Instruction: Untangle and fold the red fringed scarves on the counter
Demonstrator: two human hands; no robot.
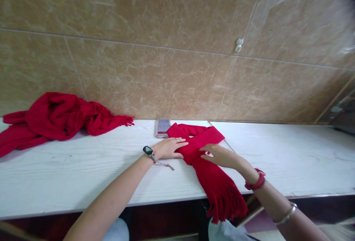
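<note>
A red fringed scarf (206, 167) lies partly folded on the white table (83, 174), its tasselled end hanging over the front edge. My left hand (169, 147) rests flat on the scarf's left side, fingers stretched out. My right hand (217, 154) lies on the scarf's middle, fingers extended toward the fold. A dark band sits on my left wrist and a red one on my right.
A second red scarf (55, 117) lies bunched at the table's far left against the brown marble wall (177, 67). A pink phone (163, 127) lies by the wall just behind the folded scarf. A small white hook (238, 44) is fixed to the wall.
</note>
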